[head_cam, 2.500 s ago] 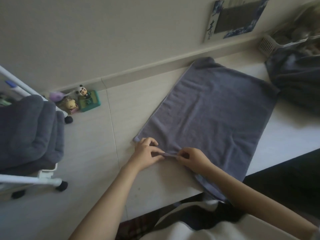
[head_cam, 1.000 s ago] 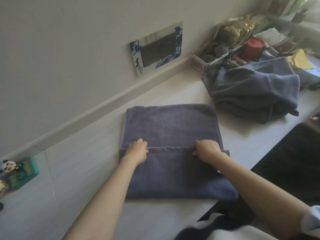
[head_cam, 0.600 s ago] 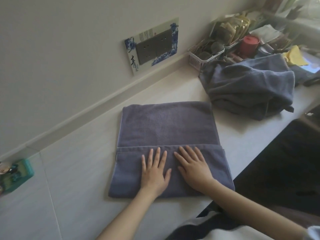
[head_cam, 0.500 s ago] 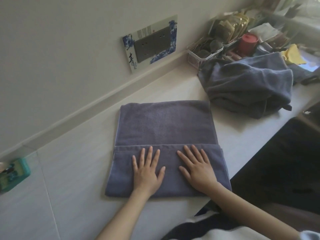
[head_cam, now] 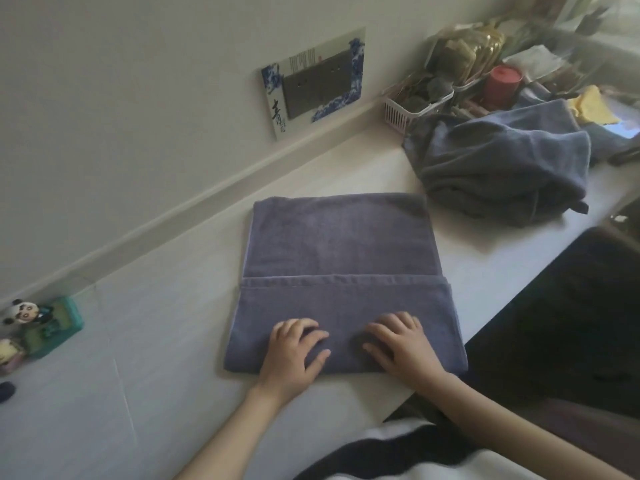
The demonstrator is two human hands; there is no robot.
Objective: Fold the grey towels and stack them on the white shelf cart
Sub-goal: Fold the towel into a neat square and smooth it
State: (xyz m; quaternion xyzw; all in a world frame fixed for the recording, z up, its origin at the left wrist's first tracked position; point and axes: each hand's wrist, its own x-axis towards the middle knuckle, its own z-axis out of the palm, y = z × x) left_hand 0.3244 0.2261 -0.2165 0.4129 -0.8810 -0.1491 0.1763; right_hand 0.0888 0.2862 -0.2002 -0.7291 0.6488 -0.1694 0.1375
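A person's left hand and right hand rest side by side, palms down, on the near flap of a grey towel, fingers bent at the knuckles with tips pressing the soft, napped cloth; neither grip closes around anything; the towel lies flat on the pale, smooth desk, a neat rectangle with its near third folded over to a straight hemmed edge; right of the towel and farther back sits a rumpled heap of grey towels; behind that heap, a slatted white basket and blurred clutter are hard to make out; the shelf cart is out of frame.
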